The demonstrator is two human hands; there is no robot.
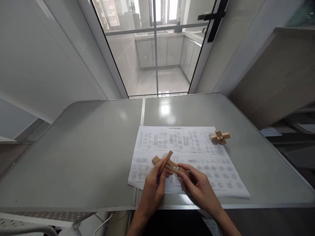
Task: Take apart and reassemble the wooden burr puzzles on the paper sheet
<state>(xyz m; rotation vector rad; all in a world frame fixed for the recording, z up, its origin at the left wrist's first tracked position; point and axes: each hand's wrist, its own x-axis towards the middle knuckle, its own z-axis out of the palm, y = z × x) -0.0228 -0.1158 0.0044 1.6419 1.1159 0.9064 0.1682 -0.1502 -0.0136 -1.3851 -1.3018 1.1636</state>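
Wooden puzzle pieces (169, 164), partly fitted across one another, are held above a printed sheet near the table's front edge. One flat piece bears a dark mark. My left hand (155, 183) is closed, its thumb and fingers pinching the crossed pieces from the left. From the right, my right hand (197, 183) grips a short wooden piece (184, 171) at the right end of the others; its fingers partly hide it. The instruction sheet (167, 141) lies flat under both hands, covered with small line diagrams.
A small assembled wooden cross puzzle (220, 137) rests on the sheet's upper right edge. The grey folding table (98, 147) has a seam down its middle. Beyond its far edge stands a glass door (172, 59) with a black handle (211, 16). Shelving (275, 78) stands at the right.
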